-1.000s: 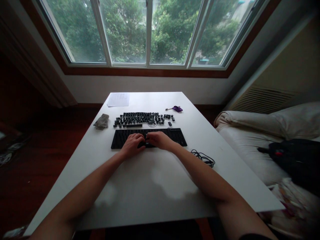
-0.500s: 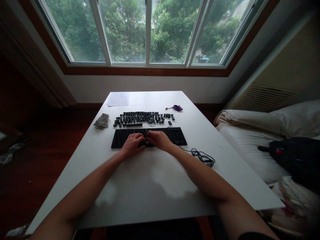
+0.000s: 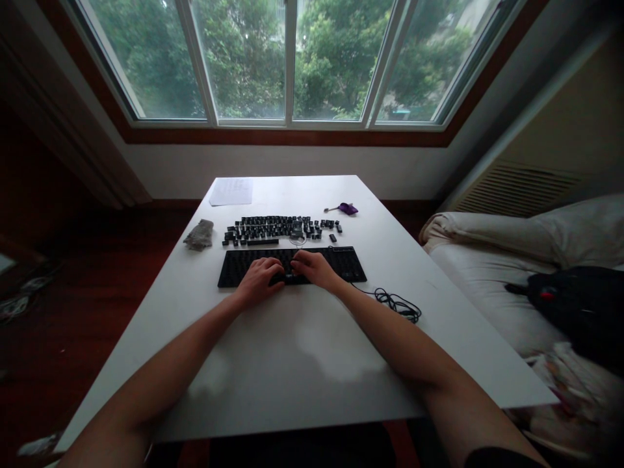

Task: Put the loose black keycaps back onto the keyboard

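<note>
White table, flat black keyboard

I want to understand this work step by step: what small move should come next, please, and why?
Perhaps lift the right hand slightly: it and the left hand hide part of the keyboard, so what lies beneath them cannot be checked.
</note>
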